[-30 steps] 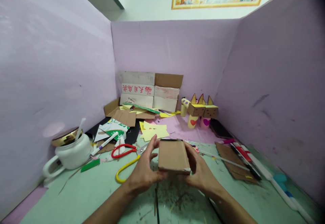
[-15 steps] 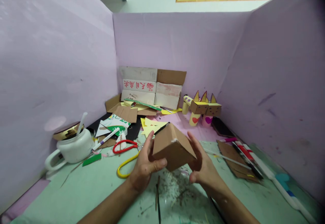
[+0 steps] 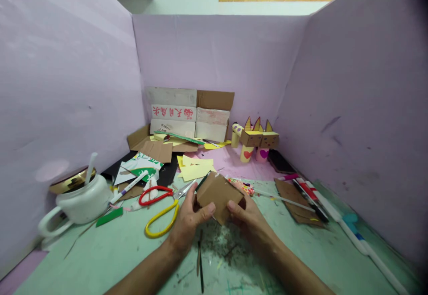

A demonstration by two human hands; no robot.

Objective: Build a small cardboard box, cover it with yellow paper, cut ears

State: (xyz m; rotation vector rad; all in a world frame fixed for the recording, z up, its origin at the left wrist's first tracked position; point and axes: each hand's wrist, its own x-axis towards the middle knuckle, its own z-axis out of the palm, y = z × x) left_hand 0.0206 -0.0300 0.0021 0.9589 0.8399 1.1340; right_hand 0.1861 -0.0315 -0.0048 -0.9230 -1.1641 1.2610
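Observation:
A small brown cardboard box is held between both hands above the green tabletop, one corner pointing toward me. My left hand grips its left side, thumb on the near face. On the right side, my right hand holds it with the thumb pressed on the same face; its other fingers are mostly hidden behind the box. Scissors with one red and one yellow handle lie just left of my left hand. Behind the box, a colourful patterned piece is partly hidden.
A white mug with a gold lid stands at left. Cardboard and paper scraps lie toward the back, beside cat-like cardboard figures. Markers and a cardboard sheet lie at right. Purple panels enclose the table.
The box has been turned and lowered slightly, showing a flatter face to me. My right hand has closed in, its thumb now on the box. The view has shifted a little to the right.

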